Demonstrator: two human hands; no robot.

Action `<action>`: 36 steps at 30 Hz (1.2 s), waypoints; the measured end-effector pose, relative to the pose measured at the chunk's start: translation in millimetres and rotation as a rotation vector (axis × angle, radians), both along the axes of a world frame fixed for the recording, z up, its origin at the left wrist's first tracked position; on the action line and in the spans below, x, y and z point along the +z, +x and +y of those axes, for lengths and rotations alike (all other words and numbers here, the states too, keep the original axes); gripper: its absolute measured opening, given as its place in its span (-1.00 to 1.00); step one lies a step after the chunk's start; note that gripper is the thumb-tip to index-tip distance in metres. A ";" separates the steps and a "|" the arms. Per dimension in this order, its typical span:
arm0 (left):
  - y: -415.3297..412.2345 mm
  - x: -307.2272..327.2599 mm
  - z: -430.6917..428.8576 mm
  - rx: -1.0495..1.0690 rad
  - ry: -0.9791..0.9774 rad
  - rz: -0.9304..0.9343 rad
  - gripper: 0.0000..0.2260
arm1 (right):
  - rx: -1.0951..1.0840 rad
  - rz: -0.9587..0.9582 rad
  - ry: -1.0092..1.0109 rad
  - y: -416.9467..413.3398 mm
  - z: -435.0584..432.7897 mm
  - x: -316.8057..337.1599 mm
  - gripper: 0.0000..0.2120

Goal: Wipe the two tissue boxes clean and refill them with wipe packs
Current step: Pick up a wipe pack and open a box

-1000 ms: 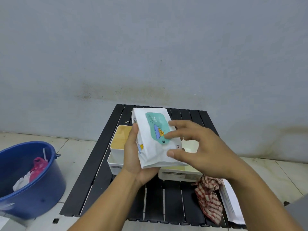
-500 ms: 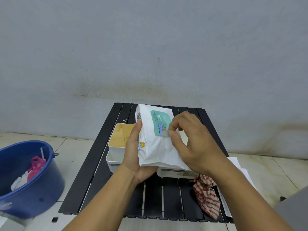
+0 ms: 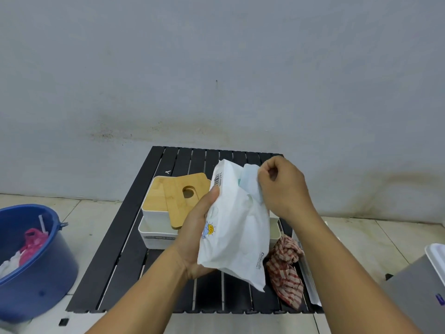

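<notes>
I hold the white wipe pack [image 3: 237, 227] tilted above the middle of the black slatted table [image 3: 120, 273]. My left hand [image 3: 195, 237] grips it from beneath, thumb on its left edge. My right hand [image 3: 281, 189] pinches the pale blue sticker flap [image 3: 250, 182], lifted at the pack's top. The pack shows a barcode near its top edge, a small sun-and-cloud drawing, and fine print too small to read. On the table behind it, the left tissue box [image 3: 156, 237] carries a grey label strip with blurred lettering and a bamboo lid [image 3: 183, 196] lying askew. The second tissue box [image 3: 274, 231] peeks out at the pack's right, and a red checked cloth [image 3: 285, 268] lies on the table's right side.
</notes>
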State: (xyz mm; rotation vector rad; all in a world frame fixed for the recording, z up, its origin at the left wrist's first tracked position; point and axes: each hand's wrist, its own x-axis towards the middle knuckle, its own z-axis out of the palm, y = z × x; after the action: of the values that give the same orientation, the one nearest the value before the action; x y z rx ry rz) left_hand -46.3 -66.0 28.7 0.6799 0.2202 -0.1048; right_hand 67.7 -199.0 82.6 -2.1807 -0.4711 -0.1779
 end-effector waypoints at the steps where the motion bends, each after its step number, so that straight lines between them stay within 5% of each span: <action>1: -0.8 0.0 -0.9 0.018 0.007 0.012 -0.56 | -0.002 0.015 0.005 -3.0 -1.0 -0.6 -0.91; 7: 3.5 3.3 1.3 0.091 0.018 0.017 -0.47 | 0.094 0.031 -0.156 -27.6 -0.5 5.0 -0.64; 13: -0.5 10.2 2.5 0.168 0.004 0.029 -0.45 | 0.069 0.021 0.132 -34.3 -12.2 25.6 -0.48; 19: -1.1 12.4 0.1 0.180 0.041 0.006 -0.46 | 0.265 0.096 -0.022 -49.7 -4.1 24.1 -0.84; 24: -1.9 7.4 -13.3 0.135 0.159 -0.062 -0.51 | 0.296 0.249 -0.159 -48.1 -4.7 26.4 -0.45; 28: 2.9 8.3 -11.4 0.071 0.157 -0.117 -0.48 | 0.358 0.324 -0.124 -44.6 -12.8 30.3 -0.42; 32: 9.5 25.4 -0.8 0.105 0.350 -0.175 -0.35 | 0.370 0.238 -0.088 -24.5 -15.7 39.1 -0.41; 36: 16.1 38.0 30.3 0.382 0.525 -0.143 -0.34 | 0.365 -0.056 -0.326 15.6 -7.6 47.8 -0.35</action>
State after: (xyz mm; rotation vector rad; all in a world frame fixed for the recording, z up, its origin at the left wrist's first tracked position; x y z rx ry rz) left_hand -30.2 -35.7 66.7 1.1493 0.2386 0.3794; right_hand 83.3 -206.6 130.4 -2.3596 -0.9760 0.0426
